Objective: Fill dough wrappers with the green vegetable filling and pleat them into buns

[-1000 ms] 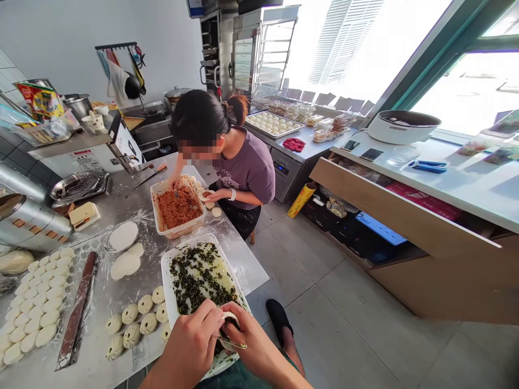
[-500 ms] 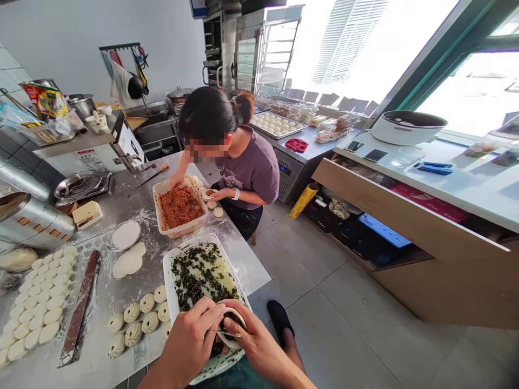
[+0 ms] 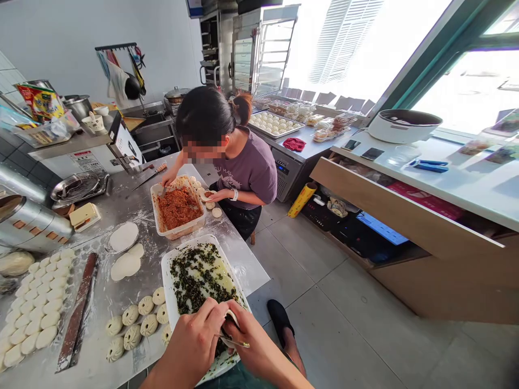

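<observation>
My left hand (image 3: 195, 337) is closed, its fingertips pinching the edge of a round bun wrapper (image 3: 232, 313) with dark green filling inside. My right hand (image 3: 257, 340) curls around the other side of that wrapper, thumb over the opening. A thin flat spatula-like tool (image 3: 238, 342) sticks out between the hands; which one grips it I cannot tell. Both hands are over the near end of a white tray (image 3: 167, 275) with chopped greens (image 3: 194, 275) in it. Several pleated buns (image 3: 132, 336) sit on the table just left of the tray.
Flattened dough rounds (image 3: 40, 308) lie in rows at left, beside a brown stick (image 3: 79, 310). Across the metal table, a co-worker (image 3: 247, 167) handles a wrapper by a tub (image 3: 184, 229) of reddish filling. A wooden drawer front (image 3: 389, 200) juts out at right.
The wrapper has tilted and folded more closed between my hands, so less filling shows. The co-worker's hand in the tub has moved left, and a utensil now shows in it.
</observation>
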The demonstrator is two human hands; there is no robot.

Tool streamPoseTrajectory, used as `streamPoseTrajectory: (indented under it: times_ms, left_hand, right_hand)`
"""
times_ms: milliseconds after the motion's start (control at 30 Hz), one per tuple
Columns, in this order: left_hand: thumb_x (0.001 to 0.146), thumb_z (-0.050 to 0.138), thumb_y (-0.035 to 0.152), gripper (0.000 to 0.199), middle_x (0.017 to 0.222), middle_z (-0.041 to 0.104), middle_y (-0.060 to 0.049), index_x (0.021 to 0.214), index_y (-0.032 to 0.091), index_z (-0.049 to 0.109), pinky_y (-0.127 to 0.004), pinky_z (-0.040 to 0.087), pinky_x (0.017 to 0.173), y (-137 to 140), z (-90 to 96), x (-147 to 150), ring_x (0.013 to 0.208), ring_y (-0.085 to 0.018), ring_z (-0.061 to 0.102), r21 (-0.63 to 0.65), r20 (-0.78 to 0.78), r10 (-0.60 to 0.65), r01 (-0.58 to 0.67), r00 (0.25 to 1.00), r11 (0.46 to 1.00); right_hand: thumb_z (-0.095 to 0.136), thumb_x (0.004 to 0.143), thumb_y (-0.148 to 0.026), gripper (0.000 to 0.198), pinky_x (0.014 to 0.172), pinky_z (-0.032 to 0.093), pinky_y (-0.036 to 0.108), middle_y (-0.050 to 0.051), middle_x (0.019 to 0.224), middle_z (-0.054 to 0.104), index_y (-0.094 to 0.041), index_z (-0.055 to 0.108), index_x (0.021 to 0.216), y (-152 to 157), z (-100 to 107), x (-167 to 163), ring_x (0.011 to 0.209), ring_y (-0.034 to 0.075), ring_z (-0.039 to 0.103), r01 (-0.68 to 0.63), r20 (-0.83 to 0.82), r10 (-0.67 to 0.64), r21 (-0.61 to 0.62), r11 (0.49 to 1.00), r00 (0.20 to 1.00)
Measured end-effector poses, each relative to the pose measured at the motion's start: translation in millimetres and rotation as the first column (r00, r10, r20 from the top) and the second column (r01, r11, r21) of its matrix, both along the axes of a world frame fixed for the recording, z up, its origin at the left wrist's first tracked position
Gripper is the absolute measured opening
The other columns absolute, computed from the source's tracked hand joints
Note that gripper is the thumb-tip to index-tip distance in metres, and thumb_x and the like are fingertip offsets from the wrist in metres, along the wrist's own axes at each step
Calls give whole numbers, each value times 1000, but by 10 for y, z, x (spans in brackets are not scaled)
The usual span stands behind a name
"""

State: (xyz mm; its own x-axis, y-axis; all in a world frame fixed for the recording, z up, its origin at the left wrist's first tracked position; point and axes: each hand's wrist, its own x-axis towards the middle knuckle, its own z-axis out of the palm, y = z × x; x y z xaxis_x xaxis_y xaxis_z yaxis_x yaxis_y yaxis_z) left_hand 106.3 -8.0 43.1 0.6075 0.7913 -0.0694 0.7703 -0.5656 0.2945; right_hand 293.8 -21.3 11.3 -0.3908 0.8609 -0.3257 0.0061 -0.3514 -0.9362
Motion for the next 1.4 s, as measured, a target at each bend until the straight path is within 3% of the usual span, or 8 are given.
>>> streamPoseTrajectory:
  times_ms: [200,333,467,667,1033,1200,1333,1400]
  left_hand:
    - [103,36,19,28,101,66,-2,116,27,59,-30,55,65,-29,-27,-4,79,-17,70,-10,-4,-9,9,1000,1000]
    - [103,38,22,38,111,68,-4,139,25,50,-30,57,65,-12,-22,0,79,-17,72,25,-12,-47,47,999,999]
    - [104,39,23,25,98,67,0,113,28,62,-28,57,66,44,22,-16,78,-15,71,9,59,55,-55,997,998]
    - [104,41,22,29,104,70,-2,127,27,58,-22,58,68,47,33,-8,84,-13,72,68,168,57,-69,984,995]
    - [102,37,18,29,97,68,-2,117,26,59,-26,56,65,49,84,47,77,-15,71,77,29,-6,4,1000,997]
    - [103,37,21,37,109,69,-5,137,23,51,-28,56,65,16,48,19,77,-16,72,79,-16,-53,54,998,995]
    - [103,36,21,25,97,67,-2,110,25,59,-29,56,65,1,21,15,75,-17,69,51,11,-31,31,999,998]
    - [103,36,20,29,105,68,-4,123,24,57,-29,57,67,6,18,17,79,-17,71,62,10,-46,46,999,997]
  right_hand:
    - [39,99,-33,22,67,49,30,1,87,64,-22,56,108,34,18,27,71,17,59,-130,57,131,-32,991,990]
    - [58,86,-26,15,83,49,34,4,98,67,-22,61,101,92,95,91,89,22,60,-140,174,119,118,983,978]
    - [65,89,-39,40,72,52,31,3,105,64,-26,58,126,109,134,165,90,22,60,-108,-140,95,-87,990,986]
    - [56,100,-56,38,80,55,32,0,98,62,-28,56,126,36,-3,47,84,17,63,-3,-411,-46,-117,993,911]
    - [46,102,-58,34,70,49,31,0,91,60,-28,58,114,39,68,43,76,18,56,-39,-141,31,-58,998,990]
    - [47,102,-45,27,85,49,35,3,98,64,-23,59,110,29,9,52,92,22,58,-68,68,61,109,992,996]
    - [40,103,-41,29,88,49,37,5,105,69,-23,61,113,58,95,85,99,25,62,-103,53,101,44,994,994]
    - [46,100,-38,26,91,50,38,5,107,70,-23,63,112,88,146,108,105,27,62,-117,69,114,37,993,991]
